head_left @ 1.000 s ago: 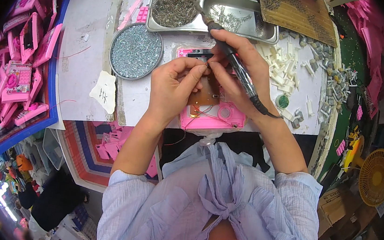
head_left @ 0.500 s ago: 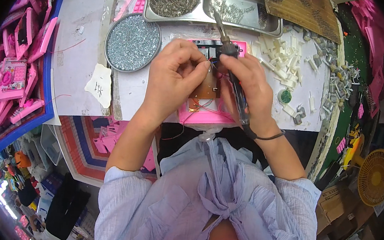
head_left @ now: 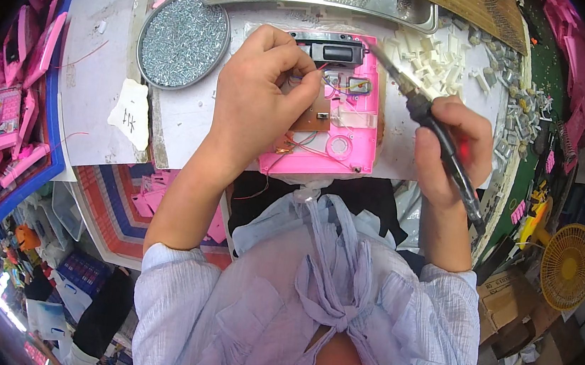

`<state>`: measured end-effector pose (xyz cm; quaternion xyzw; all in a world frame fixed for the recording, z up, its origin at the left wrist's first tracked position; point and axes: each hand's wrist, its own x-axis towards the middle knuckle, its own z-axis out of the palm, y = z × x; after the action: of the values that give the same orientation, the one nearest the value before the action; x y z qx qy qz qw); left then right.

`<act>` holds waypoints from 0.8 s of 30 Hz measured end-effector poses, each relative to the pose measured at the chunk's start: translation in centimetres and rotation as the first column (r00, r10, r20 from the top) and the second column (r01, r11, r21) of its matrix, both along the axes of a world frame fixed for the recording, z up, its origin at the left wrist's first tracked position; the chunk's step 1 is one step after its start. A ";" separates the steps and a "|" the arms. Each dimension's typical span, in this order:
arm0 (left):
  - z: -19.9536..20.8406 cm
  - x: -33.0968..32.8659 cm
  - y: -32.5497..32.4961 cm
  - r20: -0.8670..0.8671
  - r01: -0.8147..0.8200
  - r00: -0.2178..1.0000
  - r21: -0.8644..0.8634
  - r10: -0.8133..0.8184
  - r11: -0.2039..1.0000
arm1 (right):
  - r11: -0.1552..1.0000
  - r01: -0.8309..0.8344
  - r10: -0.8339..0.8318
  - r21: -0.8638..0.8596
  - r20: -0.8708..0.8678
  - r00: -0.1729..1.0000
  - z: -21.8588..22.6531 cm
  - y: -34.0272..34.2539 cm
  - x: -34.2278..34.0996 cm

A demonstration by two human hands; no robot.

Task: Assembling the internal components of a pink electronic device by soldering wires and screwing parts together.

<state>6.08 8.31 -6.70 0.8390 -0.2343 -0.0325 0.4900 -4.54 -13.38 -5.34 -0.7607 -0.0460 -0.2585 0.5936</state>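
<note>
In front of me lies an open pink plastic casing (head_left: 364,140). It holds a brown circuit board (head_left: 311,122), a black part (head_left: 340,53) along its far side, a small metal component (head_left: 360,85) and thin coloured wires (head_left: 304,139). My left hand (head_left: 259,97) is over the casing's left part, thumb and finger pinched on a thin wire (head_left: 323,65) by the board; the exact grip is partly hidden. My right hand (head_left: 456,153) grips a soldering iron (head_left: 420,109) to the right of the casing. Its tip points to the far left, apart from the board.
A round dish of small screws (head_left: 184,41) stands at the left, near a torn white paper (head_left: 131,114). A metal tray (head_left: 311,3) with small metal parts is at the back. White plastic pieces (head_left: 430,61) lie at the right. Pink casings (head_left: 12,107) fill a bin at far left.
My right hand has drawn the soldering iron away from the board, to the right and nearer me, uncovering the casing's right part. The left hand keeps its pinch by the board.
</note>
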 end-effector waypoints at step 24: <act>-0.2 0.1 -0.1 0.014 -0.015 1.000 -0.011 0.015 1.000 | 0.880 -0.131 0.216 -0.457 0.139 0.966 -1.3 -0.2 1.5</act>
<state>6.20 8.20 -6.94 0.8382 -0.2317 -0.0216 0.4933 -2.99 -13.58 -6.64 -0.8412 -0.2271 -0.2568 0.4182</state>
